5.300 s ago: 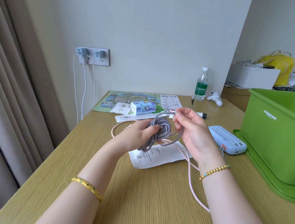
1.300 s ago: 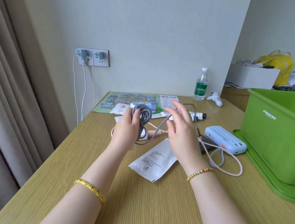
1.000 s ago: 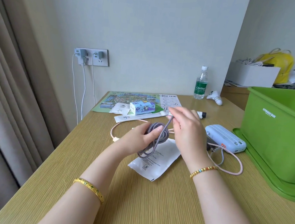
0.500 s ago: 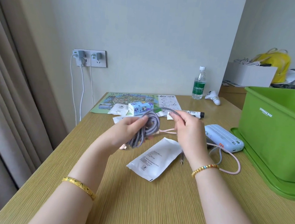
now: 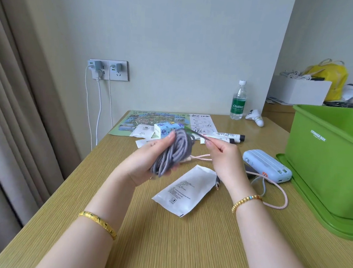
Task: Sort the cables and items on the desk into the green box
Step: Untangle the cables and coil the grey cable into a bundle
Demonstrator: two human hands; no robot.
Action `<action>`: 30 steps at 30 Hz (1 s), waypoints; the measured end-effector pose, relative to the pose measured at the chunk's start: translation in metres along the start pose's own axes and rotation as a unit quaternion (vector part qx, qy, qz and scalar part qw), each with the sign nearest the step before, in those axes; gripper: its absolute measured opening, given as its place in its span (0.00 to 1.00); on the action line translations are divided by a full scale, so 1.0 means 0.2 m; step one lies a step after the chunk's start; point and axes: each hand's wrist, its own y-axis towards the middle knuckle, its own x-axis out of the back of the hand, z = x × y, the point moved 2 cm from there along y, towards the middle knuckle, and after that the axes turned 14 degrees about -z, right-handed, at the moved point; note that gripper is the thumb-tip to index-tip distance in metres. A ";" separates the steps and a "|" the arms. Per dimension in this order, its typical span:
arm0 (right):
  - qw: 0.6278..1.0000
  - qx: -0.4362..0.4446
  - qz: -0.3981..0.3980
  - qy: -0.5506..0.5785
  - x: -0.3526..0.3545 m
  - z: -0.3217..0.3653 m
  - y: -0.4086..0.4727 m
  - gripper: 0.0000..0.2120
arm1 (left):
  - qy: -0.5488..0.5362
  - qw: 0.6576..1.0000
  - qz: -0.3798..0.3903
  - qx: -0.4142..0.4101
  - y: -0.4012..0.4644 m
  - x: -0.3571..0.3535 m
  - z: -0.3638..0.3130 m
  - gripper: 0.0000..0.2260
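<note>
We're in a bedroom or hotel-like room | wooden desk [image 5: 161,250] against a plain wall | curtain [image 5: 6,119] on our left | chargers in the wall socket [image 5: 108,69] | yellow bag [image 5: 330,76] far right

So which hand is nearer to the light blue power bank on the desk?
The right hand. It hovers just left of the light blue power bank, pinching the grey cable's end. The left hand grips the grey cable coil further left.

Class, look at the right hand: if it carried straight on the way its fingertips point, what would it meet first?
Most likely the grey cable coil gripped by the left hand; the right hand points left toward it, pinching its loose end. Depth is uncertain.
</note>
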 end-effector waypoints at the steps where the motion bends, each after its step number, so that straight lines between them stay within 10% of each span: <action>1: 1.000 0.000 0.003 0.005 -0.01 0.00 0.00 0.12 | -0.018 0.999 -0.043 0.000 0.01 0.01 0.00 0.23; 7: 0.999 0.018 0.026 -0.037 -0.04 0.01 -0.03 0.09 | -0.028 0.973 -0.221 0.057 0.05 0.04 0.04 0.17; 12: 0.995 0.040 0.017 -0.091 -0.01 0.00 -0.02 0.11 | -0.049 0.998 -0.026 0.028 0.01 0.03 0.00 0.15; 21: 0.916 0.048 0.210 -0.337 -0.10 -0.02 -0.08 0.11 | -0.089 0.994 0.065 0.007 -0.02 0.00 -0.01 0.17; 30: 0.923 0.173 0.209 -0.272 -0.08 0.07 -0.14 0.12 | 0.184 0.922 -0.340 -0.030 0.09 0.09 0.05 0.11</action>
